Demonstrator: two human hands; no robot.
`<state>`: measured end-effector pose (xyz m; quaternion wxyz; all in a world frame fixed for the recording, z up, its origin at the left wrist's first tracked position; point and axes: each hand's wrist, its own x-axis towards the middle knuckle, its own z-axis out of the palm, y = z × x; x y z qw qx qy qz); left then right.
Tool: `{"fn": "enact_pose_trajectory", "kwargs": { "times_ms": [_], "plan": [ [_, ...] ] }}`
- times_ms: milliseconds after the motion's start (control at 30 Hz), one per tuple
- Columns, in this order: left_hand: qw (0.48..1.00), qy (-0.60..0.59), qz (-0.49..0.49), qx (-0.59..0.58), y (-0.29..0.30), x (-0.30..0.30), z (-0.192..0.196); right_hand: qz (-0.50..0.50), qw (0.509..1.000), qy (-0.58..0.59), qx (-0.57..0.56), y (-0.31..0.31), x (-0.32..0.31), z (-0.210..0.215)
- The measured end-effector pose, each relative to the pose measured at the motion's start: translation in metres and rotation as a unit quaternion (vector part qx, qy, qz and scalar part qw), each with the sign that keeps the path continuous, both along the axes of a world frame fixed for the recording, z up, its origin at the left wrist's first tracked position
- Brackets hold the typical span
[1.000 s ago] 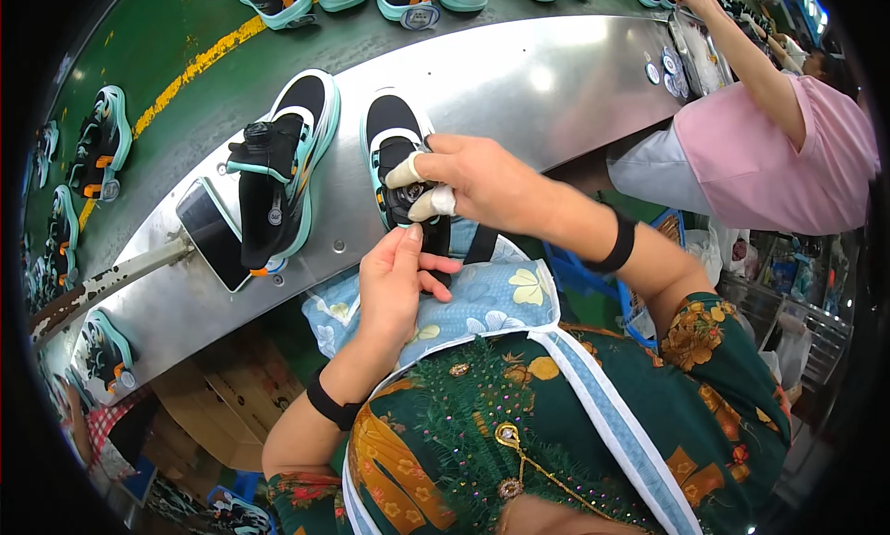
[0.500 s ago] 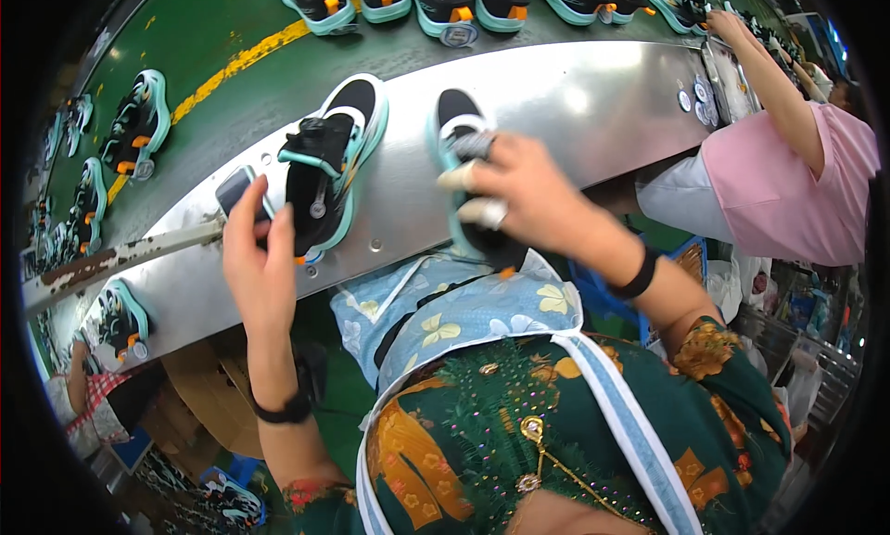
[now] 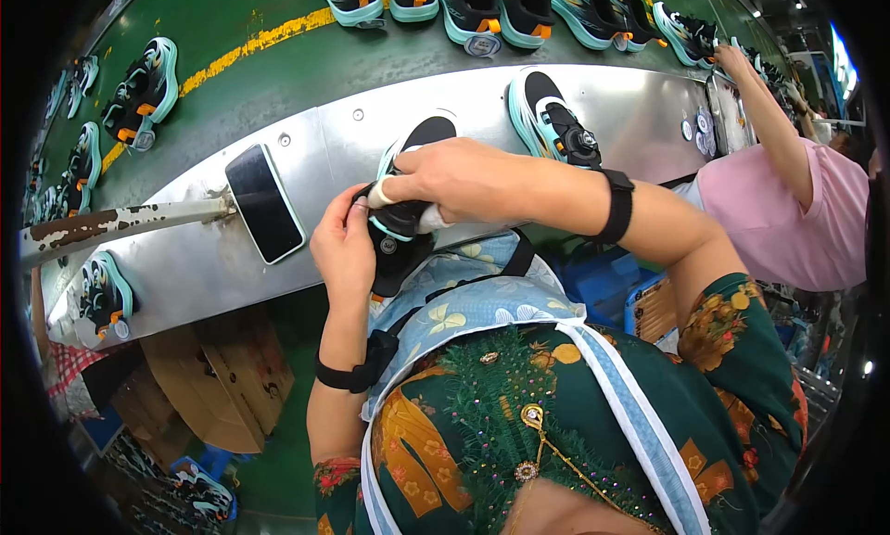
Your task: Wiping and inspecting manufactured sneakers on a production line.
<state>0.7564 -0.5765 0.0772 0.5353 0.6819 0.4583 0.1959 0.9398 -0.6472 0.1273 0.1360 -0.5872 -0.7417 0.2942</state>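
One black-teal shoe in both grips; left hand pinches its left edge; right hand grasps its upper; phone on bench left of left hand; second shoe beyond right hand.

Right hand now on other shoe

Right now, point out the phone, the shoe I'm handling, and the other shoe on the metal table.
Phone (image 3: pixel 265 202): head view, middle of its dark screen.
Handled shoe (image 3: pixel 400 259): head view, black rear part.
Other shoe (image 3: pixel 556 120): head view, middle of its upper.
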Motion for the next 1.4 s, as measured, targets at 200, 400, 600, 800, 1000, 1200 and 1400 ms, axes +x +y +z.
{"fn": "enact_pose_trajectory", "kwargs": {
  "times_ms": [200, 400, 600, 800, 1000, 1200, 1400],
  "plan": [
    [0.985, -0.041, 0.014, -0.166, 0.006, -0.020, 0.029, -0.031, 0.996, -0.084, -0.014, 0.002, -0.007, 0.011],
    [0.924, 0.055, -0.175, -0.336, 0.009, -0.008, 0.049, -0.085, 0.996, 0.022, 0.008, -0.012, -0.004, 0.016],
    [0.918, -0.030, -0.111, -0.379, -0.023, -0.005, 0.032, -0.145, 0.983, -0.004, 0.110, -0.028, -0.011, -0.002],
    [0.931, -0.035, -0.071, -0.356, -0.040, 0.000, 0.039, -0.175, 0.983, 0.035, 0.049, -0.032, -0.002, 0.015],
    [0.950, 0.027, -0.146, -0.274, -0.037, 0.009, 0.039, -0.235, 0.970, 0.010, 0.067, -0.049, -0.010, -0.001],
    [0.945, 0.052, -0.166, -0.276, -0.044, 0.018, 0.043, -0.217, 0.965, 0.099, 0.111, -0.055, -0.005, -0.010],
    [0.947, 0.090, -0.169, -0.257, -0.046, 0.024, 0.046, -0.257, 0.962, 0.023, 0.089, -0.059, 0.001, -0.005]
  ]
}}
